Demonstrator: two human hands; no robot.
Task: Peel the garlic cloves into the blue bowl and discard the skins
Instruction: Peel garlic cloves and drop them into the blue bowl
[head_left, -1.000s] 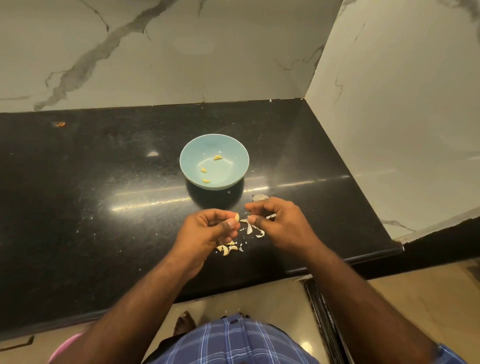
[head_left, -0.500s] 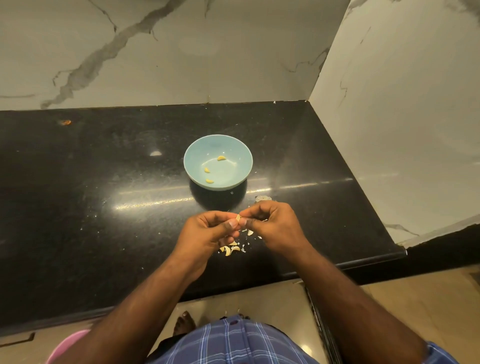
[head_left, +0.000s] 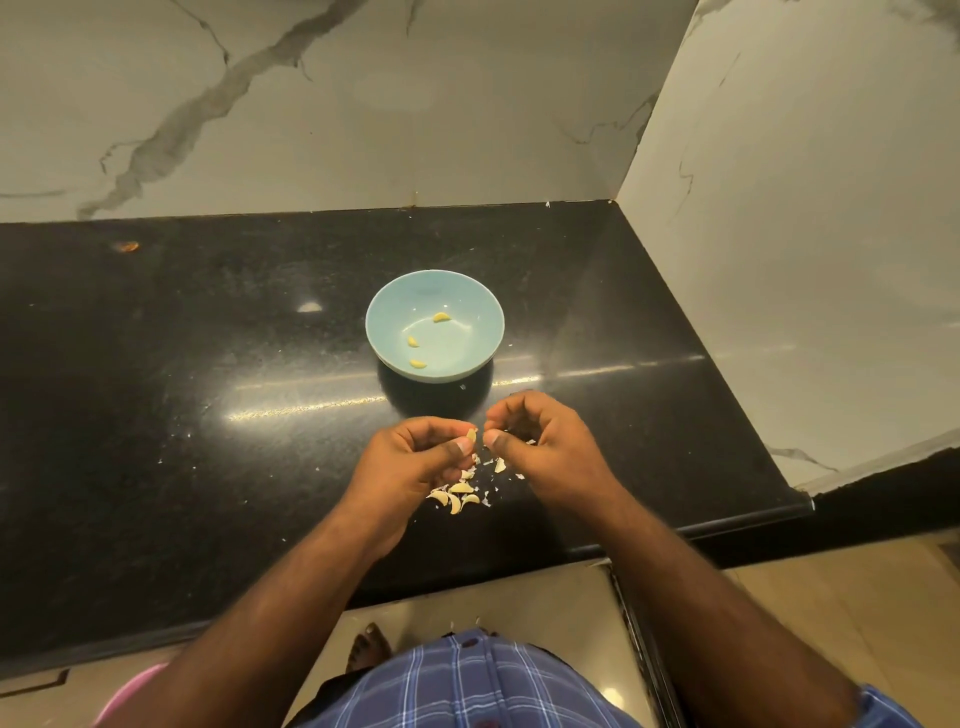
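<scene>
A light blue bowl (head_left: 384, 306) stands on the black counter (head_left: 182, 364) with three peeled garlic cloves (head_left: 441, 317) inside. Just in front of it, my left hand (head_left: 415, 462) pinches a small garlic clove (head_left: 471, 435) between thumb and fingers. My right hand (head_left: 545, 441) is beside it, its thumb and forefinger curled at the clove's right side; whether they touch it is unclear. Under my hands lies a small heap of unpeeled cloves (head_left: 457, 496) and loose white skins (head_left: 498, 465).
Marble walls close the counter at the back and on the right (head_left: 779, 260). The counter's front edge (head_left: 675, 535) runs just below my wrists. Tiny skin flecks dot the counter. A pink object (head_left: 124, 696) shows at the lower left, on the floor.
My hands parted a second ago, came together at the clove, and now sit a little apart again with the clove still in my left hand.
</scene>
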